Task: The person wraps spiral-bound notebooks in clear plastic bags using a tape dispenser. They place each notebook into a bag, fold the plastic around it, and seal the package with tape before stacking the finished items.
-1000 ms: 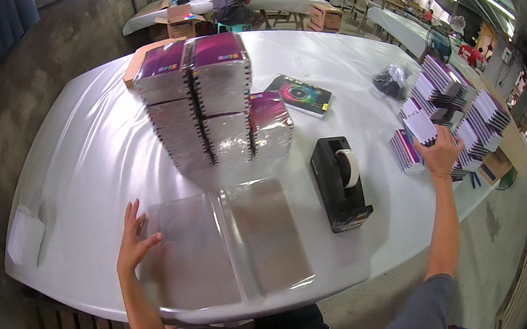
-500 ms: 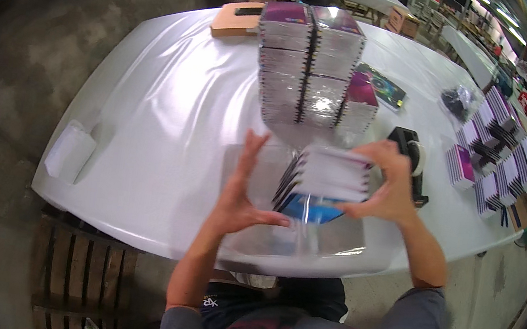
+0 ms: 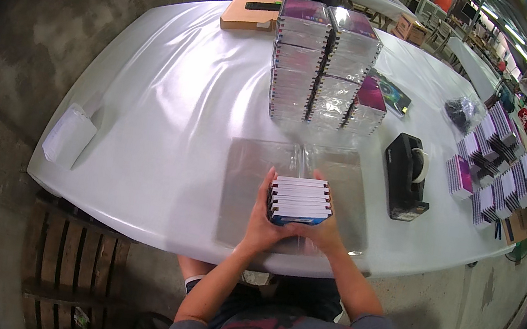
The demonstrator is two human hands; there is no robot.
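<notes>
Near the front edge of the table, a small stack of notebooks (image 3: 301,198) with white page edges and a blue cover at the bottom is held between my hands. My left hand (image 3: 260,224) presses on its left side, and my right hand (image 3: 328,233) wraps the right side. Both thumbs meet at the near side of the stack. Beneath lie clear plastic sheets (image 3: 242,178), spread on the white table cover (image 3: 161,170). A black tape dispenser (image 3: 401,184) with a roll of tape stands to the right of the sheets.
Tall plastic-wrapped notebook stacks (image 3: 296,68) stand beyond my hands. A flat cardboard box (image 3: 240,18) lies behind them to the left. More notebooks (image 3: 488,172) are piled at the right, by a plastic bag (image 3: 463,114). A white packet (image 3: 70,136) lies far left; a wooden pallet (image 3: 72,259) is below.
The notebook stack has come nearer to me and turned squarer. My left hand, apart from it before, now closes on its left side; my right hand has moved left and down with it.
</notes>
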